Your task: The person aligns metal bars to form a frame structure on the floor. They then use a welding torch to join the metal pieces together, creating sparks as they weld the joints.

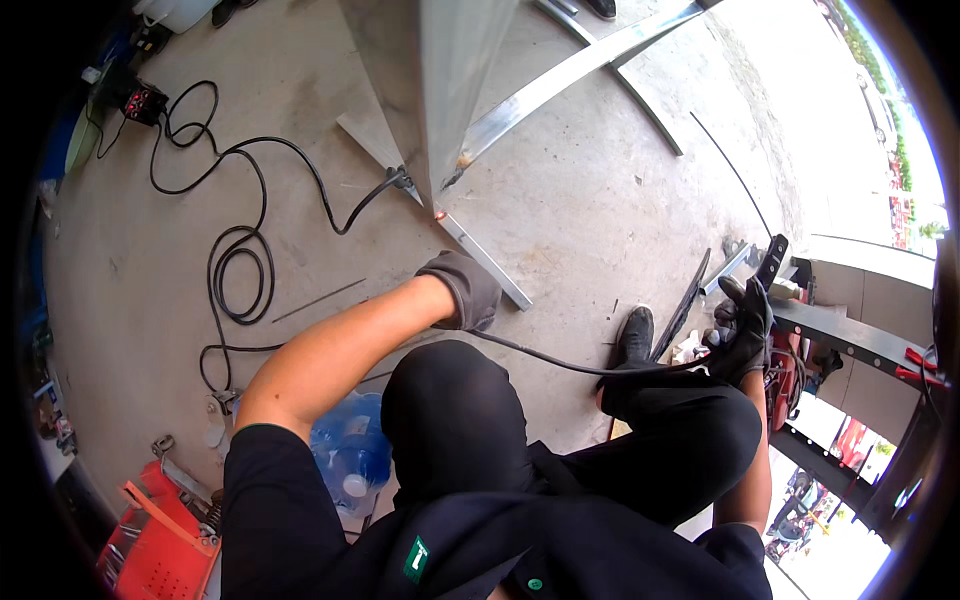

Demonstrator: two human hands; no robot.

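My right hand [742,325], in a black glove, grips a black welding electrode holder [773,262]. A thin dark electrode rod [733,170] sticks out of its tip, pointing up and left. From this hand a black cable [570,362] sags leftward past my knees to the lower edge of my left glove. My left hand [462,290], gloved in grey, looks curled with its back up. Its fingers are hidden, so whether it grips the cable cannot be told. Just beyond it lies a short flat metal bar [485,262], below the foot of an upright metal post [440,110].
A ground clamp [400,178] sits by the post's foot, its cable looping left across the concrete floor. Long metal tubing [580,75] extends to the upper right. A blue water bottle [350,450] and red toolbox [150,555] are at lower left. A drilled metal frame [850,340] stands right.
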